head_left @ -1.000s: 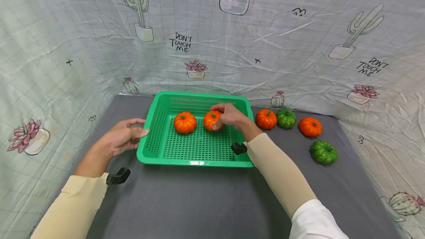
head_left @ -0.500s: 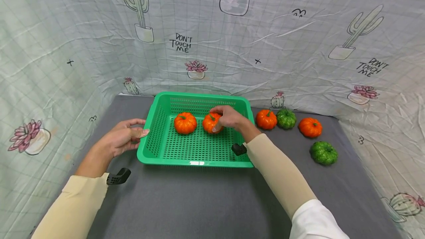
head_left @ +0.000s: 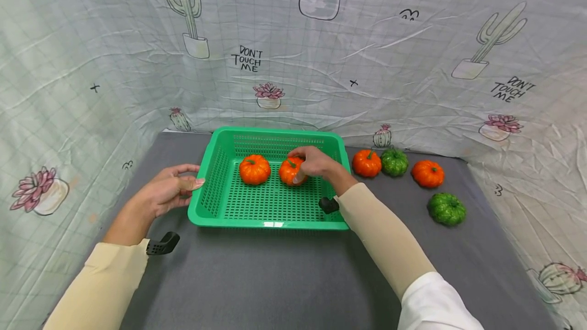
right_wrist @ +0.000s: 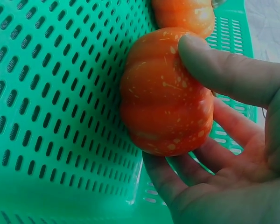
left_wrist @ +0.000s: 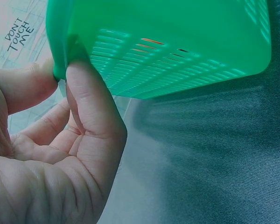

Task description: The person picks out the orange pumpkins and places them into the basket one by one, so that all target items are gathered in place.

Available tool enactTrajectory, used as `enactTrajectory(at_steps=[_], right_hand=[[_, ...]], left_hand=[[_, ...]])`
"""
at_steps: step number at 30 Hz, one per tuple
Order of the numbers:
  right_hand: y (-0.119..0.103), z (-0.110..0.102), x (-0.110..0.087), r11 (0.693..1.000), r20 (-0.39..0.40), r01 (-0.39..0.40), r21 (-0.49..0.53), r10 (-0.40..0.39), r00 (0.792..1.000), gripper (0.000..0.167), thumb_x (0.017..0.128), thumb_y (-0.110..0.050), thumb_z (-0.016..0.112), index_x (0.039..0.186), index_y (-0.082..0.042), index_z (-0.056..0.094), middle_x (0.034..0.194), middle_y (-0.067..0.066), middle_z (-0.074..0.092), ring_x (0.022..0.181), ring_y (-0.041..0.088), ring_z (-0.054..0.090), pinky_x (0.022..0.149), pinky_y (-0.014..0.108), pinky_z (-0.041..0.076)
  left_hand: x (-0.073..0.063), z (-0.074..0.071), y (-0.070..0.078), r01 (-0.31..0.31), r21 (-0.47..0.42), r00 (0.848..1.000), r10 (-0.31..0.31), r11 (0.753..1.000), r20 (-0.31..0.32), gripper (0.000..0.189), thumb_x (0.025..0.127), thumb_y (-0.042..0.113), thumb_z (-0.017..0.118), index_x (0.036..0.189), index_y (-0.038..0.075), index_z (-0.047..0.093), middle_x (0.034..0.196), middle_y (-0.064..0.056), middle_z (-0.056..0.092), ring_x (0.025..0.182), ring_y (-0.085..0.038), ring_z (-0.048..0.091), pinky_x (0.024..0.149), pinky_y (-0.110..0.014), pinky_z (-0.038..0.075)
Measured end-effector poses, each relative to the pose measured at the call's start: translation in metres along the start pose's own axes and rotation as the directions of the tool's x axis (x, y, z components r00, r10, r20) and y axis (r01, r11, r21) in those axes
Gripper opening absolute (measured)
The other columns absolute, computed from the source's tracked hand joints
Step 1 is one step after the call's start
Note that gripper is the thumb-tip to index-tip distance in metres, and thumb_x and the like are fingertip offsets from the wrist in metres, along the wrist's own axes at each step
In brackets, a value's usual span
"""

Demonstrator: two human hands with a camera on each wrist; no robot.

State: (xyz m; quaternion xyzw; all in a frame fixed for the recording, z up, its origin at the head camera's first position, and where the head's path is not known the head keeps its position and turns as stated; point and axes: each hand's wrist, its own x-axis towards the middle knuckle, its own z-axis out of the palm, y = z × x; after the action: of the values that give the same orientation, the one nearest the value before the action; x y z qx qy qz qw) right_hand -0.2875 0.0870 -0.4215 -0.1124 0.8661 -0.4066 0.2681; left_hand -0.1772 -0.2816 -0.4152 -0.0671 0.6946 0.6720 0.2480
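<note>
A green plastic basket (head_left: pixel 275 224) with slotted walls and floor stands on the grey cloth. My left hand (head_left: pixel 167 190) pinches its left rim between thumb and forefinger, seen close in the left wrist view. Inside the basket, my right hand (head_left: pixel 316 163) grips a small orange pumpkin (right_wrist: pixel 165 93), thumb on one side and fingers round the other. The pumpkin sits right at the basket floor, its right side partly hidden by the hand. A second orange pumpkin (head_left: pixel 255 169) rests in the basket to its left.
Right of the basket lie an orange pumpkin (head_left: pixel 366 163), a green pumpkin (head_left: pixel 394 162) beside it, another orange pumpkin (head_left: pixel 428 174) and a nearer green pumpkin (head_left: pixel 447 209). A cactus-print cloth (head_left: pixel 293 55) hangs behind and at both sides.
The right hand and the pumpkin in it have shifted slightly left and toward me within the basket. The left hand keeps its hold on the rim.
</note>
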Motion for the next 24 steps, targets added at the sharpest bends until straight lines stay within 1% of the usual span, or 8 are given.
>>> enactTrajectory(at_steps=[6,14,16,20,24], right_hand=[[0.0,0.0,-0.001,1.0,-0.003,0.01,-0.013,-0.01,1.0,0.08,0.074,0.012,0.08,0.148,-0.007,0.055,0.148,0.017,0.055,0.122,0.03,0.058,0.099,0.036,0.056],[0.001,0.0,-0.001,0.999,0.002,0.009,-0.031,-0.009,1.0,0.079,0.076,0.01,0.081,0.148,-0.009,0.056,0.149,0.016,0.056,0.125,0.032,0.057,0.103,0.04,0.054],[0.002,-0.001,-0.001,1.0,0.003,0.007,-0.027,-0.007,1.0,0.079,0.076,0.011,0.08,0.148,-0.009,0.056,0.152,0.016,0.054,0.128,0.033,0.056,0.104,0.042,0.054],[0.002,-0.004,-0.005,1.0,-0.005,0.014,-0.009,-0.014,1.0,0.076,0.079,0.009,0.079,0.149,-0.01,0.056,0.159,0.015,0.048,0.14,0.034,0.05,0.112,0.046,0.05],[0.002,-0.01,-0.013,0.998,-0.047,0.028,0.05,-0.026,0.999,0.071,0.082,0.005,0.079,0.148,-0.011,0.057,0.16,0.013,0.047,0.147,0.035,0.043,0.117,0.051,0.045]], left_hand=[[0.0,0.0,0.0,-0.002,-0.003,1.0,0.002,1.0,0.001,0.051,0.103,0.015,0.068,0.145,0.009,0.04,0.095,0.009,0.073,0.083,-0.007,0.07,0.076,-0.029,0.063],[-0.001,0.002,0.001,-0.007,-0.009,1.0,0.007,1.0,-0.003,0.047,0.102,0.014,0.068,0.141,0.009,0.042,0.093,0.009,0.074,0.081,-0.007,0.07,0.074,-0.029,0.063],[-0.001,0.002,0.001,-0.005,-0.009,1.0,0.005,1.0,-0.006,0.046,0.102,0.013,0.068,0.14,0.01,0.043,0.093,0.01,0.074,0.08,-0.007,0.069,0.073,-0.029,0.063],[-0.001,0.002,0.001,-0.003,-0.004,1.0,0.003,1.0,-0.01,0.046,0.102,0.013,0.068,0.14,0.01,0.043,0.093,0.01,0.074,0.079,-0.007,0.068,0.073,-0.028,0.062],[-0.001,0.0,0.0,-0.003,0.005,1.0,0.003,1.0,-0.008,0.046,0.102,0.014,0.068,0.141,0.01,0.044,0.093,0.01,0.074,0.08,-0.007,0.068,0.074,-0.029,0.062]])
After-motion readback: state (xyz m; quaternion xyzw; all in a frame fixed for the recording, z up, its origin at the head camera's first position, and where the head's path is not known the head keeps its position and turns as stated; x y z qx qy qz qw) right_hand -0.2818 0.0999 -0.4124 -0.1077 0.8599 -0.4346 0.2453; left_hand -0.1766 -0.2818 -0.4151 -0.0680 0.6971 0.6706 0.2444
